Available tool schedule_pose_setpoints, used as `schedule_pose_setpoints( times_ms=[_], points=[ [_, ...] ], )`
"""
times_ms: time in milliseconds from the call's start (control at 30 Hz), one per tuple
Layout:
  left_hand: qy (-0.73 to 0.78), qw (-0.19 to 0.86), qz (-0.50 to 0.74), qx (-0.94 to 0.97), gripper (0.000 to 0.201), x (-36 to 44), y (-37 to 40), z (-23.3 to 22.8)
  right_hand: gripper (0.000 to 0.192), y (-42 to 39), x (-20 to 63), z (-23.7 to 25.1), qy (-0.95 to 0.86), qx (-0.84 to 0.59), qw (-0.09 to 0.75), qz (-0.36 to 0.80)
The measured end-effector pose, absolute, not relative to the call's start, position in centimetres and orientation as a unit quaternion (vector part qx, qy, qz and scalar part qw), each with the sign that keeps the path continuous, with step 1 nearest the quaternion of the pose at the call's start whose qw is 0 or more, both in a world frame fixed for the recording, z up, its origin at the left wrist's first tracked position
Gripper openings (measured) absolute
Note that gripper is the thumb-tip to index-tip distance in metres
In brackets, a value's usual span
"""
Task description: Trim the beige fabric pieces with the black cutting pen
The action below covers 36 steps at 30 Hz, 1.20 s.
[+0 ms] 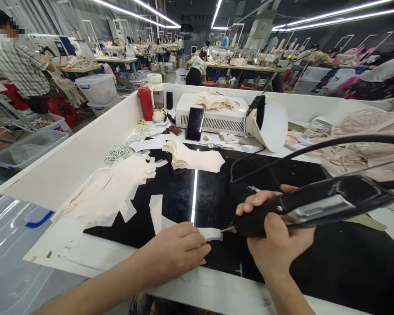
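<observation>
My right hand [276,234] grips a black corded hand tool [318,203] by its thick front end, its metal tip pointing left at a small pale fabric strip [212,233]. My left hand [177,249] lies flat, fingers together, pressing that strip onto the glossy black worktop [331,258]. The tool's black cord [282,159] loops up and away to the right. A stack of cut cream fabric pieces [192,158] lies further back, and a spread of similar pieces [108,190] lies to the left.
White walls [68,153] enclose the bench. At the back stand a white machine box [216,118], a phone [195,124], a red bottle [145,103], a white round lamp [269,122] and pinkish fabric heaps [364,131]. Plastic bins [96,87] and other workers are beyond.
</observation>
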<state>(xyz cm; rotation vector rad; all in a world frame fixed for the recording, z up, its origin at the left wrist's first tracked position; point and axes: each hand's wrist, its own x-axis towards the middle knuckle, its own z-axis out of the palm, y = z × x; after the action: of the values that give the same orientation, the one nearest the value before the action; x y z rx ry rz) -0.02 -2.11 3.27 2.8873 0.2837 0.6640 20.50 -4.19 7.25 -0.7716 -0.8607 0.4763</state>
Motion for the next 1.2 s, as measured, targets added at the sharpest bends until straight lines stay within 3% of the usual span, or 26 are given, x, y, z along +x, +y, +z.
schedule_pose_setpoints(
  times_ms=[500, 800, 1200],
  points=[
    [0.138, 0.056, 0.143, 0.978, 0.038, 2.8, -0.5, 1.2, 0.045, -4.1, 20.7, 5.4, -0.437, -0.332, 0.797, 0.251],
    [0.139, 0.041, 0.157, 0.977, 0.030, 2.4, -0.4, 1.3, 0.044, -4.0, 20.4, 5.5, -0.433, -0.339, 0.798, 0.248],
    [0.139, 0.047, 0.158, 0.977, 0.035, 2.5, -0.3, 1.3, 0.043, -4.0, 20.2, 5.6, -0.424, -0.358, 0.796, 0.243]
  ],
)
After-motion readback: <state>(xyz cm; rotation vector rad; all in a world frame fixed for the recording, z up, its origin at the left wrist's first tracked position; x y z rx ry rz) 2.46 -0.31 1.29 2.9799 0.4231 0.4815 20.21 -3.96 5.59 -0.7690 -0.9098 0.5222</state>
